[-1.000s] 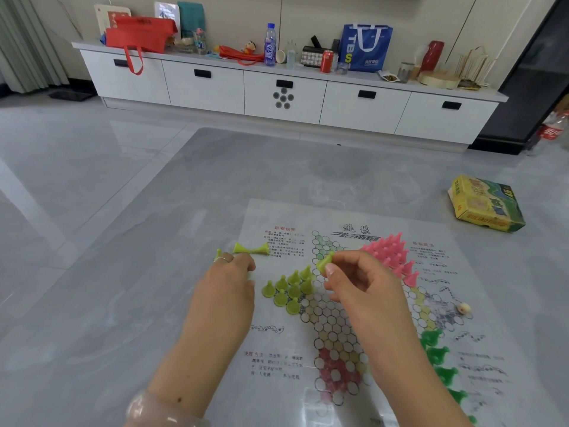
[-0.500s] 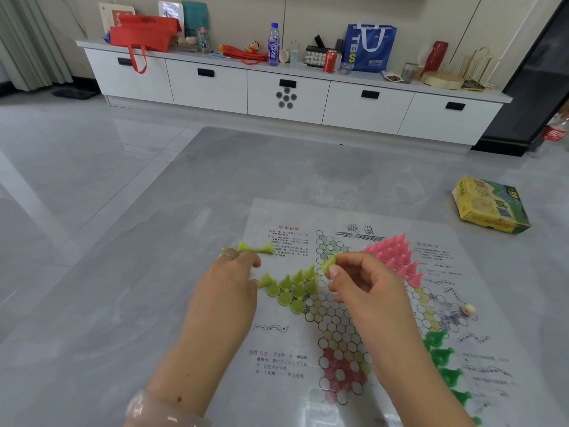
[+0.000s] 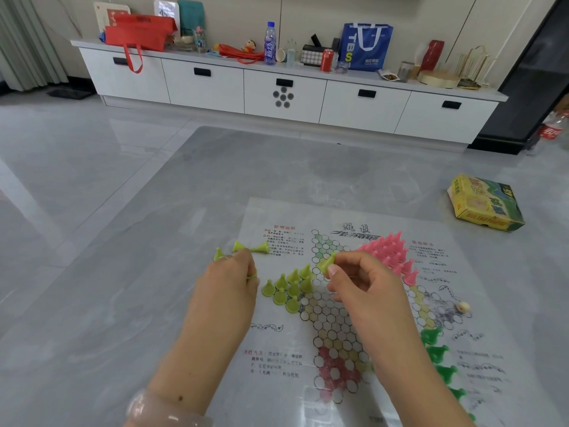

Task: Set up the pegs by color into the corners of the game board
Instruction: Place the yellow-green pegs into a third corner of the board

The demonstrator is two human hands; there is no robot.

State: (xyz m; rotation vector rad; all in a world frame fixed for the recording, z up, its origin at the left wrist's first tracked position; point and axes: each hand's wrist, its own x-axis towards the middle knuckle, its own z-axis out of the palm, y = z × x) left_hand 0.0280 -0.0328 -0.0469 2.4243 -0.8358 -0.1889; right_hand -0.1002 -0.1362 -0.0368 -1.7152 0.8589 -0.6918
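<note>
A paper game board (image 3: 338,328) with a star of printed circles lies on the grey table. Several yellow-green pegs (image 3: 288,288) stand in its left corner, pink pegs (image 3: 389,251) fill the upper right corner, and dark green pegs (image 3: 437,352) line the right edge. My right hand (image 3: 366,288) pinches one yellow-green peg (image 3: 326,264) above the board. My left hand (image 3: 231,282) has its fingers curled around a yellow-green peg whose base shows at its fingertips. Three loose yellow-green pegs (image 3: 251,248) lie just beyond it.
A yellow and green game box (image 3: 483,203) lies on the table at the right. A small die (image 3: 463,307) rests on the board's right side. Beyond the table stands a long white cabinet (image 3: 283,90) with bags, bottles and cans on top.
Both hands have stayed near the yellow-green corner. My right hand with its peg has shifted slightly. My left hand has drawn a little toward the standing pegs.
</note>
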